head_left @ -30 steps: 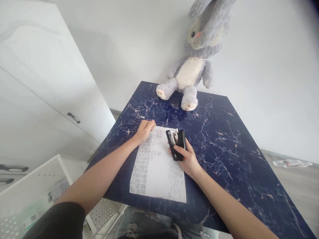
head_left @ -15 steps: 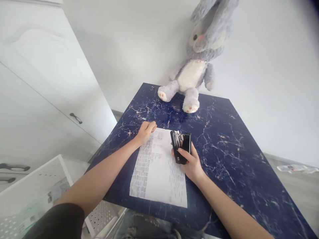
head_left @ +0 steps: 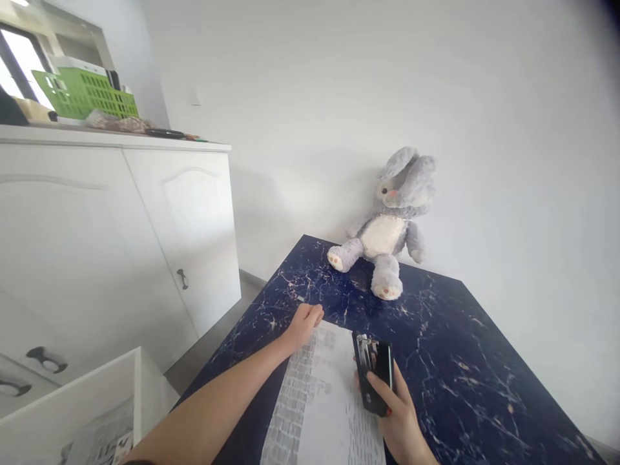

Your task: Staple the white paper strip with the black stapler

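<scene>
A printed sheet of paper [head_left: 329, 400] lies on the dark blue marbled table. At its top left corner rests my left hand [head_left: 306, 321], fingers curled closed; whatever may be inside them is hidden. My right hand [head_left: 398, 413] grips a black hole punch [head_left: 371, 381] with a metal mechanism showing between its two long halves. The thumb presses along its near side, and the tool is over the sheet's right edge. A tiny pale piece [head_left: 301, 298] lies on the table just beyond my left hand.
A grey plush rabbit [head_left: 382, 236] sits at the back of the table [head_left: 460, 361] against the wall. White cabinets [head_left: 194, 213] stand at the left, with a green basket [head_left: 92, 90] on top. A white open container [head_left: 138, 394] is at lower left.
The view has tilted up, so the table, rabbit and hands appear lower and the cabinet top shows. My hands keep about the same places, the right one still holding the hole punch.
</scene>
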Tool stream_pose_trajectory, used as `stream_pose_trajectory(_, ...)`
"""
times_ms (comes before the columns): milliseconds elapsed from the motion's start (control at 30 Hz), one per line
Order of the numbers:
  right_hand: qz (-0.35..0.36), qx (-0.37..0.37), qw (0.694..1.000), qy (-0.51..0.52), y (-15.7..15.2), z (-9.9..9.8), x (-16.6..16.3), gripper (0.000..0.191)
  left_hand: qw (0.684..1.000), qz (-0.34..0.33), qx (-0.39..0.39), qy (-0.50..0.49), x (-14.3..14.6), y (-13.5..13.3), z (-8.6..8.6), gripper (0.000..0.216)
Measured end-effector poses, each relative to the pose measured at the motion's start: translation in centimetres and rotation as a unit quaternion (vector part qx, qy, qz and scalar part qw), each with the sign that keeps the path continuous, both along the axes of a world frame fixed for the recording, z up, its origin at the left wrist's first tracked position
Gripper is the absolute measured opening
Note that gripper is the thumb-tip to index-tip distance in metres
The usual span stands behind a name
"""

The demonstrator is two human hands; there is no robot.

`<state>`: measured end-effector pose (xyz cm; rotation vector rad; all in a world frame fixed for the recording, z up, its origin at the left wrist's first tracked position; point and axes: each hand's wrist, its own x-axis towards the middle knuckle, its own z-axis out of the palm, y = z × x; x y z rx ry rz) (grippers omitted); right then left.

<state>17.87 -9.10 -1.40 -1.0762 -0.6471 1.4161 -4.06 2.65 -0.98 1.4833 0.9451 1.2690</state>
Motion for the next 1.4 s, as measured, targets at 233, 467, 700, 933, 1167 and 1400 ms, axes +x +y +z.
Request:
stream_pose_trajectory(233, 0.035, 0.083, 0.994, -0.054, 0.1, 1.3, 0.0, 0.043, 1.0, 0.009, 0.023, -0.006, 0.1, -0.2, 0.5, 0.057)
stream_pose_trajectory(467, -0.017, 0.174, 0.979, -0.101, 1.8, 2.4, 2.5, 0.031, 0.995, 0.0, 0.087, 0.055, 0.4, -0.2, 0.4, 0.055)
stream_pose_trajectory(700, -0.033, 0.161, 0.97, -0.178, 3.3, 2.5, 5.9, 0.032, 0.987, -0.008, 0.114, 0.11, 0.4, -0.3, 0.2, 0.056)
stream_pose_trajectory(933, -0.018, 0.134, 0.96, -0.244, 3.0, 2.5, 5.7, 0.036, 0.983, -0.007, 0.121, 0.136, 0.5, -0.4, 0.4, 0.055)
stream_pose_trajectory(1167, 0.02, 0.137, 0.944, -0.298, 2.7, 2.8, 5.5, 0.033, 0.947, 0.013, 0.173, 0.269, 0.7, -0.9, 0.8, 0.055)
stream_pose_trajectory(1400, 0.026, 0.124, 0.929, -0.347, 3.1, 3.0, 6.0, 0.034, 0.869, -0.068, 0.259, 0.417, 1.2, -1.4, 1.1, 0.037)
